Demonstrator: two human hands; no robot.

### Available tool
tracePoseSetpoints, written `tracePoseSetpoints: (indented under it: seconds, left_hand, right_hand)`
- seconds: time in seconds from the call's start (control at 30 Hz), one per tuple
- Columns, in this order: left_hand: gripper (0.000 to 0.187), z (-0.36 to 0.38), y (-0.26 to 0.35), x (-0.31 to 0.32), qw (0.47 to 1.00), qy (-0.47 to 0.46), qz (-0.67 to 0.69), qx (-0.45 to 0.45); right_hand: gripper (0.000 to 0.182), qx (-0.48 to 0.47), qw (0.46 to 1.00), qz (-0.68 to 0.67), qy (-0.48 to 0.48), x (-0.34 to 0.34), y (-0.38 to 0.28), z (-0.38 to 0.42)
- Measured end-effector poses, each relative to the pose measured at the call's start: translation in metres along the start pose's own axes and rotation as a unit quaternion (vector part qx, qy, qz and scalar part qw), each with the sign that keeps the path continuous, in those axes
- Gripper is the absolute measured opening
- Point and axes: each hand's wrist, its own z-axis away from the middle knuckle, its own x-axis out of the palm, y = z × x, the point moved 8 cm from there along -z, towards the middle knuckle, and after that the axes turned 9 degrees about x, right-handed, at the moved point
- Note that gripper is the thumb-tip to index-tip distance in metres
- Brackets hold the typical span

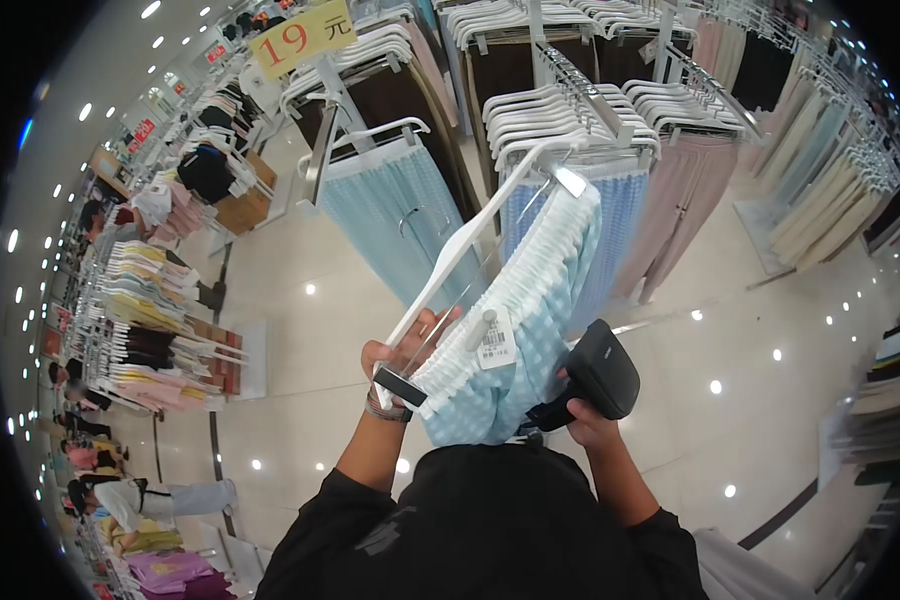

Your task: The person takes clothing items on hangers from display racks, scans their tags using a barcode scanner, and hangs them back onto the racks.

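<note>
Black cloth of the wearer's shirt [500, 520] fills the bottom of the view, with both bare hands reaching out past it. The left hand [400, 352] has its fingers curled round the near end of a white hanger [455, 245], beside the dark clip [400, 385]. Clipped along that hanger, the pale blue checked garment [560, 270] slants between the hands, its gathered white waistband upward. Its tag [496, 338] shows its printed side, a grey peg [482, 328] next to it.

The right hand [592, 422] grips a black device [607, 368], fingers closed round its lower part, just beside the cloth; whether it points at the tag I cannot tell. The step in hand looks like holding the garment up with its tag exposed. Bringing tag and device together would call for a steady hanger and print unobstructed by folds.
</note>
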Motion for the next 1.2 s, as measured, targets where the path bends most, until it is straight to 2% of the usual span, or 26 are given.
tracePoseSetpoints:
  seconds: [0.03,0.17,0.27,0.3,0.37,0.4,0.43,0.5,0.53,0.57,0.63,0.67,0.8,0.97,1.17,1.2]
  left_hand:
    - [0.065,0.005,-0.007,-0.005,0.998,0.022,0.050,-0.014]
    - [0.069,0.023,-0.007,-0.008,0.991,0.007,0.125,-0.042]
    - [0.068,0.031,0.002,-0.011,0.996,-0.003,0.079,-0.040]
    - [0.067,0.034,0.005,-0.009,0.996,-0.018,0.065,-0.050]
    - [0.068,0.037,0.012,-0.011,0.996,-0.034,0.063,-0.060]
    - [0.067,0.040,0.016,-0.017,0.996,-0.027,0.053,-0.062]
    - [0.066,0.042,0.019,-0.024,0.997,-0.020,0.042,-0.064]
    - [0.064,0.043,0.021,-0.032,0.997,-0.021,0.041,-0.066]
    - [0.063,0.045,0.024,-0.035,0.997,-0.017,0.036,-0.064]
    - [0.063,0.048,0.027,-0.037,0.997,-0.020,0.038,-0.070]
    - [0.060,0.050,0.030,-0.035,0.996,-0.025,0.015,-0.084]
    - [0.060,0.051,0.032,-0.038,0.995,-0.028,0.017,-0.091]
    - [0.058,0.060,0.033,-0.047,0.991,-0.049,0.016,-0.123]
    - [0.055,0.065,0.033,-0.056,0.986,-0.056,0.033,-0.154]
    - [0.050,0.068,0.032,-0.068,0.988,-0.029,-0.024,-0.147]
    - [0.050,0.066,0.028,-0.069,0.989,-0.031,0.009,-0.148]
  right_hand:
    - [0.060,0.003,1.000,0.010,0.004,-0.002,0.002,0.006]
    - [0.060,-0.020,0.996,0.076,0.044,-0.008,0.019,0.031]
    - [0.057,0.029,0.973,0.155,0.169,-0.049,0.037,0.046]
    - [0.055,0.022,0.964,0.201,0.172,-0.053,0.035,0.048]
    - [0.047,-0.013,0.948,0.257,0.186,-0.010,0.006,0.046]
    - [0.031,-0.038,0.919,0.325,0.221,-0.008,0.000,0.054]
    - [0.031,-0.040,0.917,0.327,0.226,0.003,-0.006,0.058]
    - [0.013,0.054,0.912,0.339,0.223,0.022,-0.008,0.065]
    - [0.009,0.044,0.911,0.339,0.231,0.034,-0.006,0.070]
    - [0.009,0.042,0.910,0.339,0.237,0.045,-0.003,0.074]
    - [0.006,0.112,0.899,0.374,0.197,0.068,0.013,0.076]
    - [0.003,0.117,0.910,0.349,0.189,0.081,0.017,0.076]
    - [0.003,0.168,0.906,0.335,0.198,0.106,0.038,0.079]
    - [0.004,0.184,0.903,0.318,0.223,0.116,0.050,0.092]
    - [0.004,0.182,0.910,0.293,0.229,0.129,0.060,0.099]
    - [0.004,0.184,0.911,0.292,0.226,0.129,0.059,0.098]
